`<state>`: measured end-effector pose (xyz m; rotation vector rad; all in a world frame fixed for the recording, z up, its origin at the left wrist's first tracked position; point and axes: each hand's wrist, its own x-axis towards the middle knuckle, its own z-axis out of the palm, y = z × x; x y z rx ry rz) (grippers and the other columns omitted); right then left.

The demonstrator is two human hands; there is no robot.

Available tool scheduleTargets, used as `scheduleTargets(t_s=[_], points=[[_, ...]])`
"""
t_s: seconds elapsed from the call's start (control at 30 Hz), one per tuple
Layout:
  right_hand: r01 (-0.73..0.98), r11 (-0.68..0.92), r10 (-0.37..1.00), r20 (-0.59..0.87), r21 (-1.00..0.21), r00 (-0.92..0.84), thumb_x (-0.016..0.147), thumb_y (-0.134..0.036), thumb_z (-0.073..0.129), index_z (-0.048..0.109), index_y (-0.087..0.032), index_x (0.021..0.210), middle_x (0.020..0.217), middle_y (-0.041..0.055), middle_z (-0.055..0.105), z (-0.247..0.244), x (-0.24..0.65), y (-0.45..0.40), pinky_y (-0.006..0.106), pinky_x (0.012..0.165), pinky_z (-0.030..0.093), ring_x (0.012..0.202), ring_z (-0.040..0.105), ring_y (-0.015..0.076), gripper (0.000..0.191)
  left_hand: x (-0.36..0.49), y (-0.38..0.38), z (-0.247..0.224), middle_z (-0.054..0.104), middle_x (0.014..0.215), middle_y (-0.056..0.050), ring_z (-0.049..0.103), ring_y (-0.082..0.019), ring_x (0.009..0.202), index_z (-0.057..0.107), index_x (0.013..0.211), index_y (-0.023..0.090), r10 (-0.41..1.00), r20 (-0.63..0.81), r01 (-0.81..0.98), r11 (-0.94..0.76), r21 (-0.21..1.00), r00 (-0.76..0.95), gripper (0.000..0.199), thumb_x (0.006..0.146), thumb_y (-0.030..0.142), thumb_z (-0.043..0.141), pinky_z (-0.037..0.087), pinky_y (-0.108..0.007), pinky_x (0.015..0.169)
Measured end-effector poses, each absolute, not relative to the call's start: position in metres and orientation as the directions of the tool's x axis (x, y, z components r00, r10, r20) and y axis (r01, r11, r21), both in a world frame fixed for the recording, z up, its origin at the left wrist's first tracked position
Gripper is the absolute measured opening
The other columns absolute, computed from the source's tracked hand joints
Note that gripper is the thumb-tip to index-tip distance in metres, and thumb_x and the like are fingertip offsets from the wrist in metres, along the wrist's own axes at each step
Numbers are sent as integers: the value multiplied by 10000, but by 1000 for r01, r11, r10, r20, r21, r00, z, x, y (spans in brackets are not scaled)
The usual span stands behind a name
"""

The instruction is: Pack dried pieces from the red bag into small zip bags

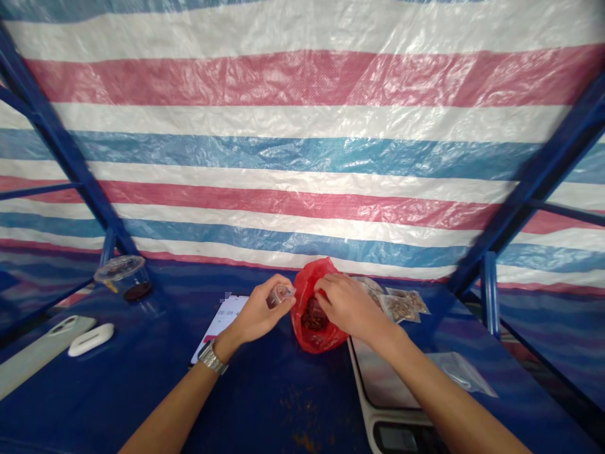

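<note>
A scale (382, 378) lies under my right wrist, with small packets (401, 305) just beyond that hand. Between my hands stands a red plastic bag (302, 321) of dark pieces (314, 317). My right hand (350, 306) curls at its mouth, though I cannot tell whether it grips anything; my left hand (255, 313) closes on a small clear container (280, 294).

One left hand (253, 312) and one right hand (347, 306). One red plastic bag (314, 334). One small clear tub (280, 294). One metal watch (212, 358). One big clear cup (123, 279). Two phones: one gray phone (40, 354), one white phone with a timer (222, 321). One white case (91, 339). One kitchen scale (382, 384). Two small packs of brown bits (401, 306). One flat clear bag (460, 372). One striped sheet (302, 151). Two short blue posts (490, 293).
</note>
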<state>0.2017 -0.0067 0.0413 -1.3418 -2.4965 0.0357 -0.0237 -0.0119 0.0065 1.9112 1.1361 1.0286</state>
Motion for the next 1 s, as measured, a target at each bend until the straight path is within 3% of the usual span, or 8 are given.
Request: scheduleTargets(t_s=[0.13,0.27,0.33,0.5,0.6,0.77,0.9,1.0], points=[[817,570,820,112,-85,-561,948,-213,661,760,-110,1074,1132,188,779,19,207,4,459,1121,379,1168,677,340,190,-21,-24,12,617,762,21,517,-115,622,661,1015,184,827,20,421,-307,854,562,307,942,481,641,387,-221,568],[793,601,799,94,-102,-594,896,-167,703,752,-123,1089,1155,169,778,14,210,8,420,1102,374,1191,670,321,204,-16,-28,8,538,560,69,483,-115,430,627,1051,190,759,-223,500,-152,852,611,400,939,574,615,320,-209,424],[769,629,778,87,-117,-623,869,-121,704,741,-142,1079,1129,137,785,15,212,9,396,1066,388,1152,686,294,214,-15,-26,5,540,560,69,497,-116,431,609,1042,193,784,-195,458,-125,880,590,421,933,599,616,340,-208,429],[699,661,744,118,-272,-657,852,-112,730,713,-188,995,1006,51,793,20,222,15,370,984,399,1014,706,241,163,-14,-14,-3,619,799,10,550,-117,672,626,963,195,883,67,302,-228,926,464,348,876,511,742,445,-225,624],[666,633,756,130,-395,-641,866,-117,717,703,-200,982,974,16,782,32,230,17,354,959,412,951,699,209,143,-13,-8,-14,618,842,15,561,-122,725,600,958,202,892,88,220,-203,954,444,349,828,448,809,457,-241,685],[532,628,720,164,-567,-675,912,-140,659,693,-209,1037,987,18,764,55,232,7,294,824,471,873,680,189,147,-7,-6,-29,607,810,44,538,-101,651,558,987,208,901,51,190,-146,971,431,389,800,399,840,429,-223,608],[572,675,719,239,-466,-653,918,-133,662,669,-207,985,961,24,744,58,219,-5,317,869,458,916,667,200,99,-4,-8,-31,608,781,59,534,-98,596,540,1033,212,905,45,220,-151,964,424,411,818,425,819,411,-215,556],[571,746,664,325,-343,-673,924,-87,637,659,-199,988,1047,48,728,54,208,-9,359,963,448,1014,650,215,131,-4,-8,-33,585,723,73,520,-105,550,528,1048,215,911,21,263,-140,955,412,411,849,467,784,386,-218,515]])
